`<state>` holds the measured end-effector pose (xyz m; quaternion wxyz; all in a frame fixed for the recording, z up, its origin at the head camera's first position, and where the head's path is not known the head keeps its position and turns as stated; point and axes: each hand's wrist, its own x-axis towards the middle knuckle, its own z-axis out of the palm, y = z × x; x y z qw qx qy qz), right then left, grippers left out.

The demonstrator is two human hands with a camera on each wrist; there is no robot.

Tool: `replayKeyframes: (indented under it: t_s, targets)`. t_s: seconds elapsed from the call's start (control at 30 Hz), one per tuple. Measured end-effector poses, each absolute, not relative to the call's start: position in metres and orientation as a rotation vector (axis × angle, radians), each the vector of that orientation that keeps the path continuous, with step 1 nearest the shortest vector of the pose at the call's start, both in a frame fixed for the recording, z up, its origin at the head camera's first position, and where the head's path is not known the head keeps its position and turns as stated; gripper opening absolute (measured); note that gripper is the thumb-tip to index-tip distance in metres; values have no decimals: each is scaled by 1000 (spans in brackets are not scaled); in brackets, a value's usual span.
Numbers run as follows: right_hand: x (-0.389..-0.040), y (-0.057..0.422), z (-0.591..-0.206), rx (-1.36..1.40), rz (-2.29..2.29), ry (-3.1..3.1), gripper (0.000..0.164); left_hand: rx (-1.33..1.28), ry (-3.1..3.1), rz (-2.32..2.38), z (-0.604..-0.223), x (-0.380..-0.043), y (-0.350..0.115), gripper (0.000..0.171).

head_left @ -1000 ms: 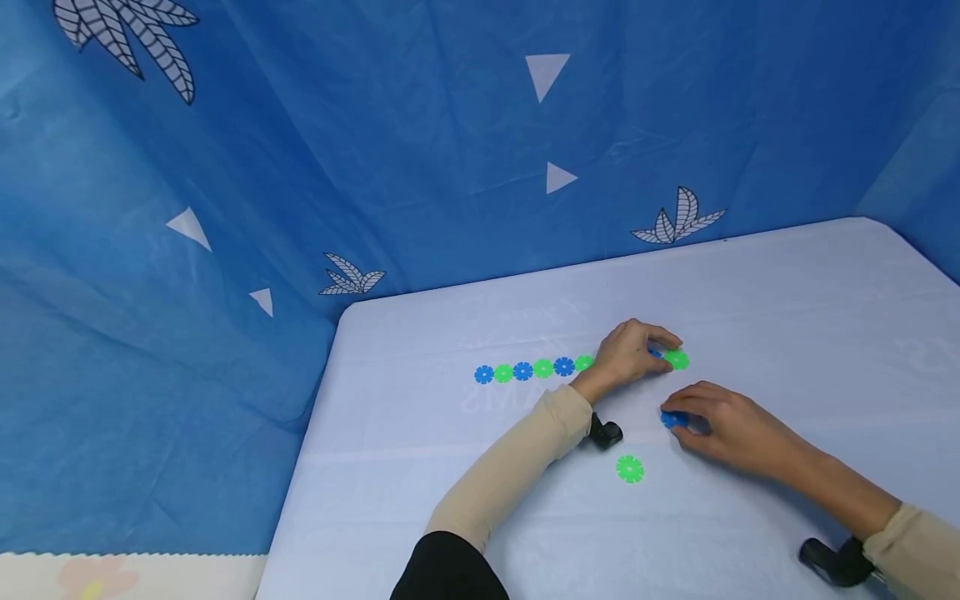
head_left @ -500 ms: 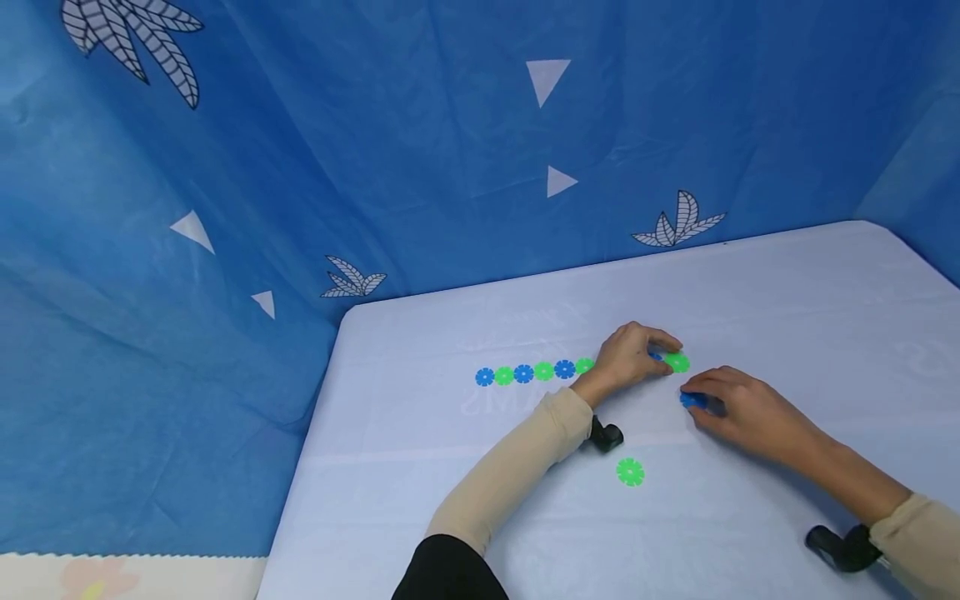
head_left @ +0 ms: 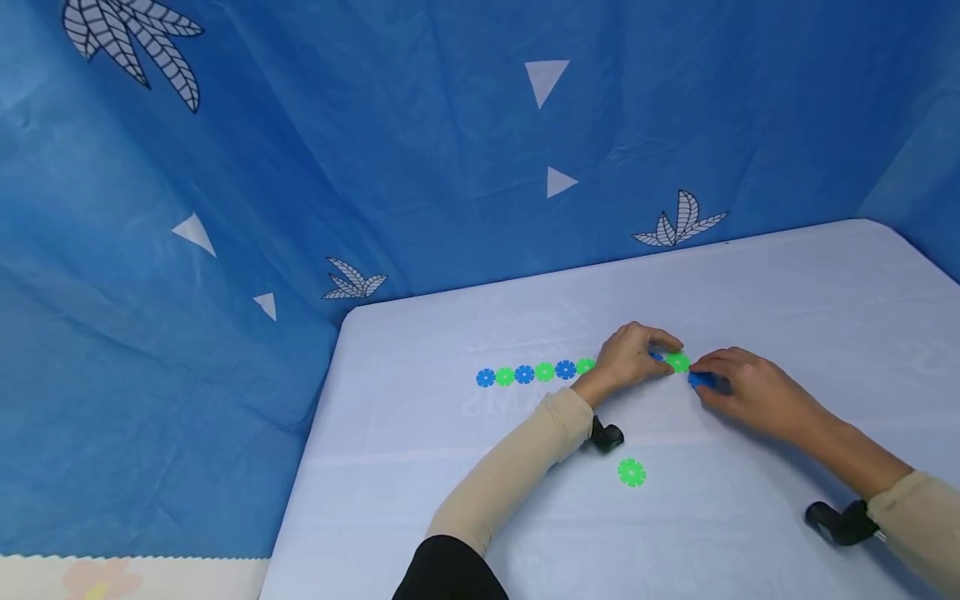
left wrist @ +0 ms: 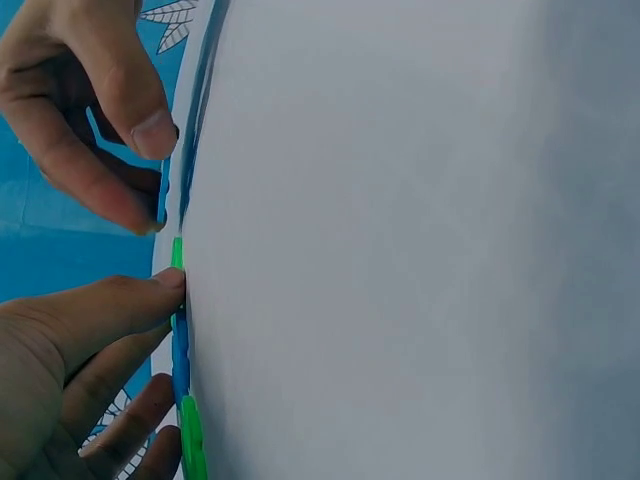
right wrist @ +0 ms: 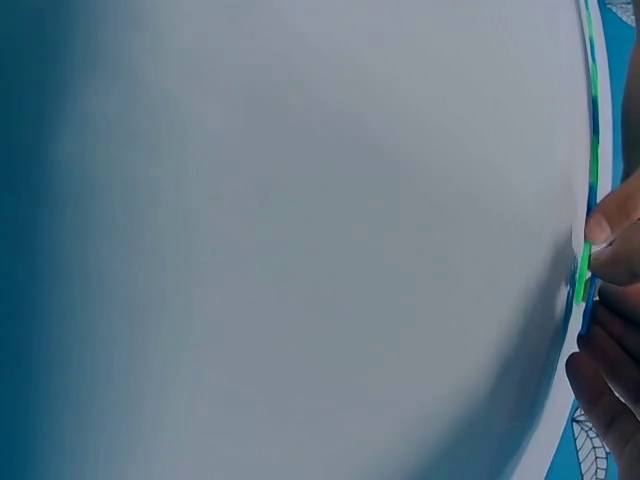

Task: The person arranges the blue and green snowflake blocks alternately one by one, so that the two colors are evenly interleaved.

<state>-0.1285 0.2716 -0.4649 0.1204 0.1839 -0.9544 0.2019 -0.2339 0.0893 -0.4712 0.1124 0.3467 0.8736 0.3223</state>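
Observation:
A row of interlocking notched discs (head_left: 544,372), alternating blue and green, lies across the table; my left hand (head_left: 628,354) covers part of it. The thumb and fingers of that hand pinch the row near its right end, at the green end disc (head_left: 678,362), seen edge-on between them in the left wrist view. My right hand (head_left: 757,387) pinches a blue disc (head_left: 701,379) by its edges, close beside the green end disc. Whether their notches touch cannot be told. A single loose green disc (head_left: 632,472) lies nearer me, apart from the row.
The white-covered table (head_left: 390,500) ends at the back against a blue patterned curtain (head_left: 450,150). Black wrist-worn devices (head_left: 840,523) sit below both wrists, close to the tabletop.
My right hand has moved away from me and slightly right, carrying the blue disc up to the row's green end. My left hand has stayed in place on the row.

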Motion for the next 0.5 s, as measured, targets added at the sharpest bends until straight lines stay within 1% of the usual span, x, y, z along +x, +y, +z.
replayKeyframes:
  t_s: [0.5]
  targets:
    - [-140,277,-466,449,599,-2867,35,1002,2554,950,-472,-234,90,33]
